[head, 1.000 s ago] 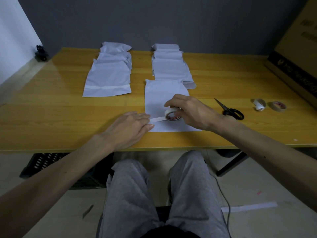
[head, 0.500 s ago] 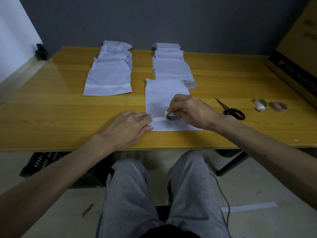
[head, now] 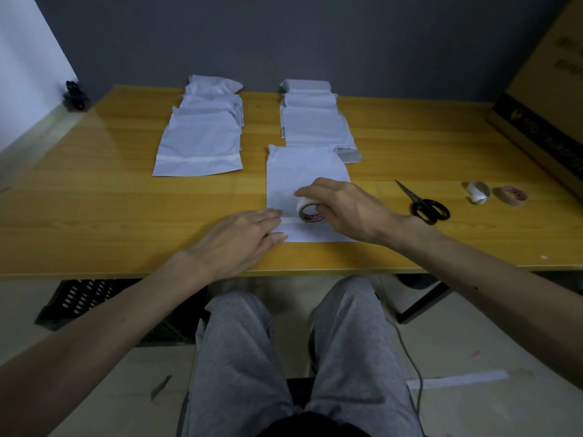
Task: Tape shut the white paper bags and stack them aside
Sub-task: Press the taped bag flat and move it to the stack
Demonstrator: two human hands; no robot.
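- wooden table (head: 94, 216): yellow top, spans the whole view, holds everything below
- cardboard box (head: 542, 99): brown with a dark printed band, at the table's far right edge, partly out of view
- left row of white paper bags (head: 198, 146): overlapping, far left-centre; the nearest bag has a tape strip across its near end
- right row of white paper bags (head: 315, 124): overlapping, far centre, just behind the working bag
- working bag (head: 303, 171): flat at the near centre of the table, under both hands
- left hand (head: 243, 238): palm down, fingers straight and together, presses the tape strip (head: 288, 219) onto the bag's left edge
- right hand (head: 347, 209): fingers curled round the tape roll (head: 310, 209), which stands on edge on the bag; the strip runs from it to the left fingertips
- hands close together, not touching
- scissors (head: 426, 205): black handles, blades shut, right of the working bag
- white tape core (head: 478, 192) and spare tape roll (head: 512, 194): side by side, further right, well apart from the bags
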